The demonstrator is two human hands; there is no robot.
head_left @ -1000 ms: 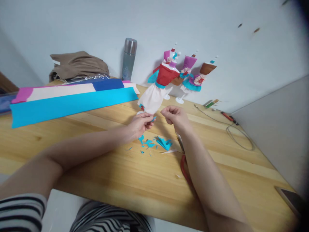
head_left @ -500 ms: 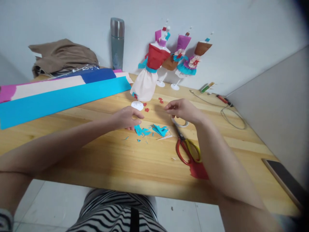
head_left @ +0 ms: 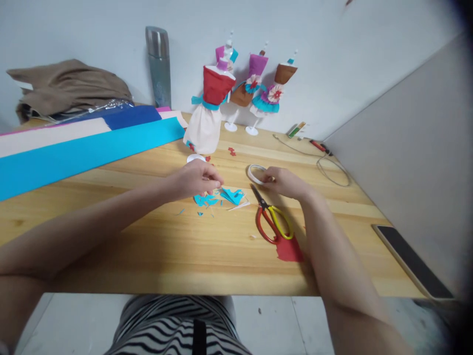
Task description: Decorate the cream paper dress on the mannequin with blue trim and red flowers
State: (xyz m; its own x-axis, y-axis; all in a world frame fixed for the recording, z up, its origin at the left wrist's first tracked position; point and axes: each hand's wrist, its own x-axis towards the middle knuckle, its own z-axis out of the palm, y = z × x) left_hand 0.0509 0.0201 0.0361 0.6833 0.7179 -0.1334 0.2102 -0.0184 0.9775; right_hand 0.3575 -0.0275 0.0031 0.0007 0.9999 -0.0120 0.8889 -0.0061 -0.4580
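My right hand (head_left: 283, 181) has its fingers closed on the near right side of a roll of white tape (head_left: 254, 172), which is tilted up from the table. Left of it, my left hand (head_left: 201, 177) is pinched just above blue paper scraps (head_left: 232, 195); whatever is between its fingertips is too small to name. Scissors (head_left: 273, 217) with one red and one yellow handle lie below my right hand, partly over a red piece (head_left: 290, 249). Small red cutouts (head_left: 231, 151) rest beyond my hands. A doll form in a red top and pale skirt (head_left: 204, 129) stands behind my left hand.
More dressed doll forms (head_left: 256, 84) stand by the wall. A flask (head_left: 158, 69), brown cloth (head_left: 74, 88) and long blue sheet (head_left: 88, 153) are at the left. A cable (head_left: 325, 172) and phone (head_left: 414, 261) lie at the right.
My right hand has taken hold of the tape roll, which lay near the scissors' tip. The view has shifted, so the table things appear further left.
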